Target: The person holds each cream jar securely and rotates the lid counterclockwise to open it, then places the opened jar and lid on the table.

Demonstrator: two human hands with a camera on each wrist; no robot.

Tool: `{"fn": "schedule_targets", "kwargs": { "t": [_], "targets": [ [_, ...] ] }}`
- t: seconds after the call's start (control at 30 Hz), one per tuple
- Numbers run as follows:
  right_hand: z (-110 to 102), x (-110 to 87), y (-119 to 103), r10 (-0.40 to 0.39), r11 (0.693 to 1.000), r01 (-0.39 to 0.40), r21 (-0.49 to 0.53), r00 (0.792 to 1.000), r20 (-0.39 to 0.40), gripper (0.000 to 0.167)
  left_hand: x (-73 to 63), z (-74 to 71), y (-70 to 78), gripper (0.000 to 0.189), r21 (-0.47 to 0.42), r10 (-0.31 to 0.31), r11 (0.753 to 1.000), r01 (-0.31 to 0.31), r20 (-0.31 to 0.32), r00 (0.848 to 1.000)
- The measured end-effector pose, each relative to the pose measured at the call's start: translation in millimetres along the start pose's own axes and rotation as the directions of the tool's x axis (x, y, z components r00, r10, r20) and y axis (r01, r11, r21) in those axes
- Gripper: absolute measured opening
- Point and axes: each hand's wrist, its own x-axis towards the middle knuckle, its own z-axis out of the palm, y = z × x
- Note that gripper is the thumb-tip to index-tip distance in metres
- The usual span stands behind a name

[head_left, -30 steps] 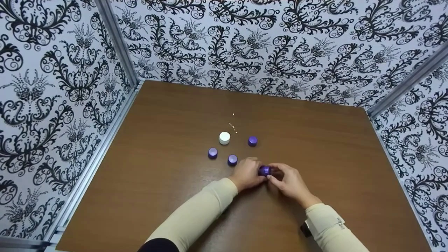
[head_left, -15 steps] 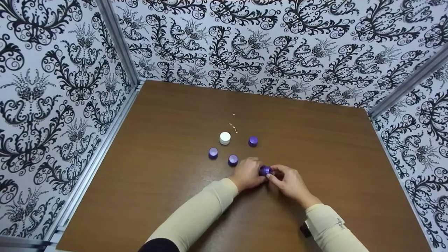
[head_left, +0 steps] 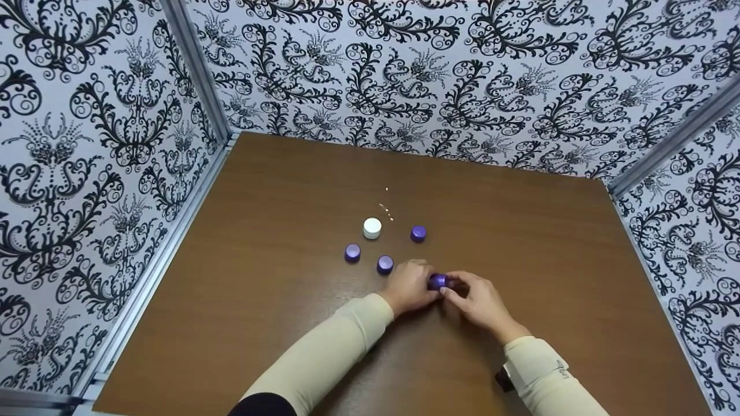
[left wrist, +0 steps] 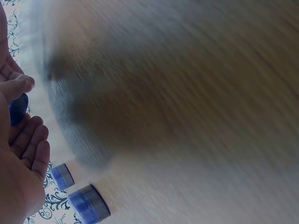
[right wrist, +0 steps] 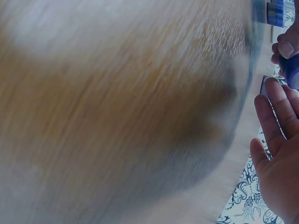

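In the head view, a small shiny purple jar (head_left: 438, 281) lies tipped on its side between the two hands, low over the table. The left hand (head_left: 409, 287) grips it from one end, fingers partly hidden behind the wrist. On the other end, the thumb and fingers of the right hand (head_left: 481, 300) pinch it. Only a dark blue-purple part of this jar (left wrist: 18, 110) shows past the left fingers in the left wrist view. The right wrist view has the jar (right wrist: 291, 72) at its edge, beside the right hand's extended fingers (right wrist: 280, 100).
Three more purple jars stand upright: one (head_left: 385, 264) close beside the left hand, one (head_left: 352, 253) farther left, one (head_left: 418, 233) behind. A white lidded jar (head_left: 372, 228) stands near them. Pale specks (head_left: 387, 211) dot the brown table (head_left: 277, 231). Patterned walls (head_left: 404, 75) enclose it.
Both hands keep their hold on the purple jar and barely move. The other jars stay where they were.
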Motion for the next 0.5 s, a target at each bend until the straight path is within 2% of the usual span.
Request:
{"fn": "schedule_targets", "kwargs": {
  "t": [0.17, 0.5],
  "targets": [
    [-0.4, 0.5, -0.5, 0.015, 1.000, -0.015, -0.019, 1.000, 0.013, 0.034, -0.3, 0.0, -0.6, 0.030, 0.006, 0.010, 1.000, -0.010, -0.009, 1.000],
    [-0.1, 2.8, -2.2, -0.018, 1.000, 0.018, -0.008, 0.999, 0.027, 0.035, -0.9, 1.1, -3.4, 0.031, 0.019, -0.003, 1.000, 0.003, -0.007, 1.000]
  ]
}}
